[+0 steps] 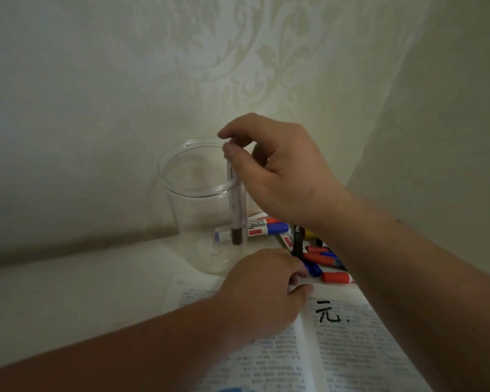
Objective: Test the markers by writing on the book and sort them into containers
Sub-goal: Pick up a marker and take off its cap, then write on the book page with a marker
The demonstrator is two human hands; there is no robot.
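The right hand (280, 176) pinches the top of a marker (236, 210) between thumb and forefinger. The marker stands upright inside the clear jar (170, 193), against its right wall, with its dark end down near the bottom. The left hand (262, 290) rests on the open book (357, 352), fingers curled round a black marker (297, 236). Just right of the jar, at the book's far edge, lies a pile (327, 261) of red and blue markers.

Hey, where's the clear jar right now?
Head view, left of centre: the jar stands by the wall, left of the marker pile and behind the book. The right hand pinches a dark-tipped marker upright inside it; the left hand holds a black marker.
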